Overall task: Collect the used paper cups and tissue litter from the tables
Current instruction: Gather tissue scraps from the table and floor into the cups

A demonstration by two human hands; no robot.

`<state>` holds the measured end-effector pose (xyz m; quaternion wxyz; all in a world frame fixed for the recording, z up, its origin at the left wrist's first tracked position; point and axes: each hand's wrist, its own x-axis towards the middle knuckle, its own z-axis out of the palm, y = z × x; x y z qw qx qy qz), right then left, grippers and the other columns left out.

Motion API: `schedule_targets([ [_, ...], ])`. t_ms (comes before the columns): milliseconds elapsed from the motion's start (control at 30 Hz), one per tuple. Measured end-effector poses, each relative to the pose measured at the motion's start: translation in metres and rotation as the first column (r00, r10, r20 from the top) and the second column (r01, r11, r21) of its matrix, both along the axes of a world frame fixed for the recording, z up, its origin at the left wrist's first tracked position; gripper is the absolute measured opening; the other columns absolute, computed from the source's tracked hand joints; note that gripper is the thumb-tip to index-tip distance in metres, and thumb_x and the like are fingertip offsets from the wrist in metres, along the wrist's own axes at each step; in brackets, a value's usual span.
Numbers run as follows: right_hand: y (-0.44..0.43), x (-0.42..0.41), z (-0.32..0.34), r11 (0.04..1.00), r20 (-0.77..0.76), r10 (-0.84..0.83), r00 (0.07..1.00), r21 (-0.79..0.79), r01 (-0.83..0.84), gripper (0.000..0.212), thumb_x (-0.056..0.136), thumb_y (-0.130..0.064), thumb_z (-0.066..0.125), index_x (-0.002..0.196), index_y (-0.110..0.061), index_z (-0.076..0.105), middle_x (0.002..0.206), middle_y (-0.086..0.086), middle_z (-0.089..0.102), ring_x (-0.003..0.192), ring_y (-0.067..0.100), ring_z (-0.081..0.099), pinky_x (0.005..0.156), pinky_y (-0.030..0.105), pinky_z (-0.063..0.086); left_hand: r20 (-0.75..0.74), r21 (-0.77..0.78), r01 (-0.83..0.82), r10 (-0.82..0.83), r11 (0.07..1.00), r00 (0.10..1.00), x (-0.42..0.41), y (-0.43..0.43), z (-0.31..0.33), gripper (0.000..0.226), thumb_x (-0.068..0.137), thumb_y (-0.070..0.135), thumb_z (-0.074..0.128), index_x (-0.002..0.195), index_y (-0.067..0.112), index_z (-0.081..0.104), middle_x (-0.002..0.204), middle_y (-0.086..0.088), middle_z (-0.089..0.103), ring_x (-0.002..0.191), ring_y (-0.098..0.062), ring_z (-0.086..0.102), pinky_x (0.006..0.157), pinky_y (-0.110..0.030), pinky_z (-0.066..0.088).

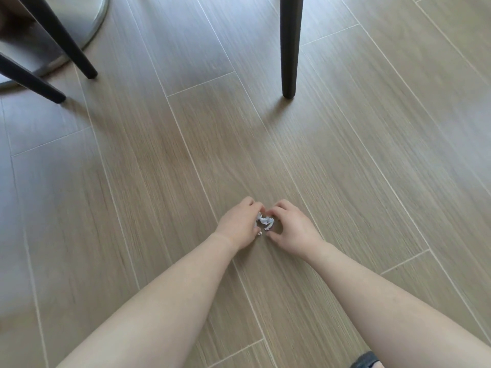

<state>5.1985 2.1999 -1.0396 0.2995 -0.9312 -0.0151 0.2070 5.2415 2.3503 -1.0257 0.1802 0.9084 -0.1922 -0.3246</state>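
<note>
Floor (132, 208): pale planks filled the frame, with the litter down at low centre.
Chair leg (291, 49): dark, in the upper middle, well apart from the hands.
Left hand (237, 223): curled, its fingertips pinching the tissue wad from the left.
Right hand (291, 225): curled just beside it on the right; grip or mere touch, I couldn't tell.
Tissue wad (264, 221): crumpled and white, with no clear long axis, caught between both hands, the left one closer.

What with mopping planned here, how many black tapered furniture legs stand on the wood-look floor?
3. Two slanted black tapered legs at upper left, by a round metal base; one upright leg at upper centre-right. More may be outside the frame.
</note>
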Motion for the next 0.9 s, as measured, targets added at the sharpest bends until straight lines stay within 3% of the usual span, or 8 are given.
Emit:
schedule_targets([
  [133,0.006,-0.002,-0.004,1.0,-0.02,-0.023,1.0,0.009,0.023,0.007,0.083,-0.018,0.058,0.087,-0.013,0.062,0.092,0.0,0.049,0.074,0.019,0.051,0.062,0.024,0.033,-0.018,0.0,-0.015,0.015,1.0,1.0,-0.003,-0.003,-0.006,0.024,0.085,0.014,0.06,0.109,0.014,0.056,0.112,-0.007,0.05,0.104,-0.028,0.054,0.087,-0.036,0.042],
  [300,0.007,0.006,0.002,0.998,0.005,-0.068,0.998,-0.004,0.068,0.008,0.082,-0.015,0.058,0.087,-0.012,0.063,0.085,-0.001,0.052,0.079,0.02,0.055,0.062,0.02,0.028,0.001,-0.04,-0.07,0.07,0.997,0.998,0.002,0.001,-0.003,0.02,0.084,0.013,0.06,0.104,0.015,0.058,0.107,-0.006,0.053,0.102,-0.025,0.054,0.081,-0.028,0.037],
  [467,0.015,0.038,0.045,0.997,0.065,-0.068,0.996,0.033,0.066,0.013,0.081,-0.012,0.06,0.093,-0.009,0.065,0.091,0.006,0.061,0.084,0.021,0.057,0.068,0.023,0.037,0.033,-0.142,-0.213,0.22,0.967,0.975,0.025,0.013,0.039,0.027,0.084,0.015,0.063,0.11,0.017,0.058,0.106,-0.002,0.056,0.097,-0.015,0.052,0.072,-0.015,0.028],
  [667,0.03,0.066,0.184,0.993,0.153,-0.082,0.985,0.102,0.067,0.008,0.08,-0.015,0.064,0.088,-0.014,0.066,0.085,0.002,0.063,0.075,0.016,0.058,0.07,0.031,0.047,0.086,-0.224,-0.323,0.349,0.919,0.933,0.053,0.05,0.176,0.016,0.083,0.019,0.065,0.099,0.02,0.063,0.097,0.005,0.056,0.083,-0.007,0.048,0.075,-0.018,0.035],
  [900,0.064,0.073,0.424,0.987,0.219,-0.103,0.97,0.142,0.073,0.008,0.08,-0.015,0.065,0.088,-0.015,0.066,0.084,0.0,0.061,0.067,0.012,0.053,0.068,0.027,0.045,0.109,-0.35,-0.309,0.366,0.885,0.924,0.059,0.078,0.421,0.024,0.081,0.019,0.067,0.104,0.024,0.062,0.094,0.01,0.056,0.084,-0.009,0.055,0.084,-0.027,0.046],
])
